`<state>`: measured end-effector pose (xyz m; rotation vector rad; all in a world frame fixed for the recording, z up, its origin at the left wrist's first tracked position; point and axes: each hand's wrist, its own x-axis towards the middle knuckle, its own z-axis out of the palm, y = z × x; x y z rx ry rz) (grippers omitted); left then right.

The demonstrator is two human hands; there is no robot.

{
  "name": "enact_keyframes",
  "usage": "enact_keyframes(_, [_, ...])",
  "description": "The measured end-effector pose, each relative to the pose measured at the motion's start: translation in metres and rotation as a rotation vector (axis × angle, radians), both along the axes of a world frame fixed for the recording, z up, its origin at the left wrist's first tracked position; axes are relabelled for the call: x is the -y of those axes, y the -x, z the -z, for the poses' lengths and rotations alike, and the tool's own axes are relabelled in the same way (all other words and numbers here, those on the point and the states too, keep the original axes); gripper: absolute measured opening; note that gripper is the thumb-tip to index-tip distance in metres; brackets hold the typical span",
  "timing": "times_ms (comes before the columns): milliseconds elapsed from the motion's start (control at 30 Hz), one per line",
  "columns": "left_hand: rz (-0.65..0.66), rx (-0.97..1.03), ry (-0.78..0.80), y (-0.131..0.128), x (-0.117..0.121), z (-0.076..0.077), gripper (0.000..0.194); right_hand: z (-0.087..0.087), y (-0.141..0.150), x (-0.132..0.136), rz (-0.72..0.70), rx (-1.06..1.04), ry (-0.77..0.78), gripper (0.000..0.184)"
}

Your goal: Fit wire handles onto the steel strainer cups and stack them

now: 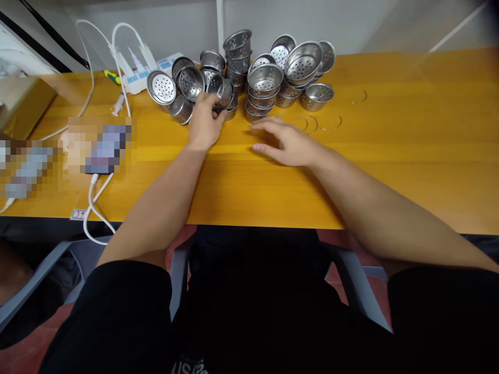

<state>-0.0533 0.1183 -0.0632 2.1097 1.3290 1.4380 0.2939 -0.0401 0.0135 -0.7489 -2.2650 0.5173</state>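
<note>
Many small perforated metal cups are piled and stacked along the back of the table. My left hand is closed at the front of the left group, fingers and thumb on a tilted perforated metal cup. Just right of it, my right hand hovers over the wood, fingers stretched and apart with nothing in them. It is nearest to a short stack of cups. A single cup sits upright at the right end, and a wide cup leans on the pile behind.
Several thin curved wires lie right of the cups. A white power strip with plugged-in cables stands at the back left. A phone with a white cable lies left, beyond it a brown box. The table's front edge runs before me.
</note>
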Motion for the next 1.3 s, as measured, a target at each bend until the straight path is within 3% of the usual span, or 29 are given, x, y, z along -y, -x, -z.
enact_keyframes(100, [0.024,-0.016,0.001,-0.004,0.018,-0.017,0.070,0.000,0.000,0.000,0.004,-0.001,0.000,0.078])
enact_keyframes(200, [-0.025,0.037,-0.054,-0.011,0.049,-0.048,0.070,0.000,-0.002,0.000,0.008,-0.017,0.003,0.076])
enact_keyframes(333, [-0.132,0.013,-0.153,-0.019,0.088,-0.090,0.043,-0.004,-0.005,0.001,0.003,-0.056,-0.003,0.069])
enact_keyframes(433, [-0.034,-0.003,-0.170,-0.028,0.108,-0.104,0.049,-0.012,-0.007,0.007,0.042,-0.099,-0.007,0.070])
enact_keyframes(567, [0.290,-0.078,-0.189,-0.048,0.129,-0.103,0.080,-0.028,-0.007,0.017,0.135,-0.239,0.066,0.092])
enact_keyframes(700, [0.455,-0.139,-0.174,-0.064,0.150,-0.100,0.073,-0.033,-0.006,0.016,0.144,-0.317,0.142,0.122])
enact_keyframes(867, [0.505,-0.197,-0.146,-0.064,0.161,-0.102,0.064,-0.020,-0.007,0.006,0.061,-0.358,0.152,0.099])
enact_keyframes(1000, [0.462,-0.127,-0.140,-0.062,0.154,-0.100,0.059,-0.022,-0.019,0.005,0.096,-0.271,0.172,0.095])
enact_keyframes(1167, [0.381,-0.103,-0.129,-0.059,0.147,-0.096,0.044,-0.035,-0.038,0.001,0.140,-0.218,-0.038,0.095])
enact_keyframes(1300, [0.397,-0.142,-0.094,-0.055,0.152,-0.098,0.025,-0.041,-0.043,-0.003,0.272,-0.184,-0.243,0.068])
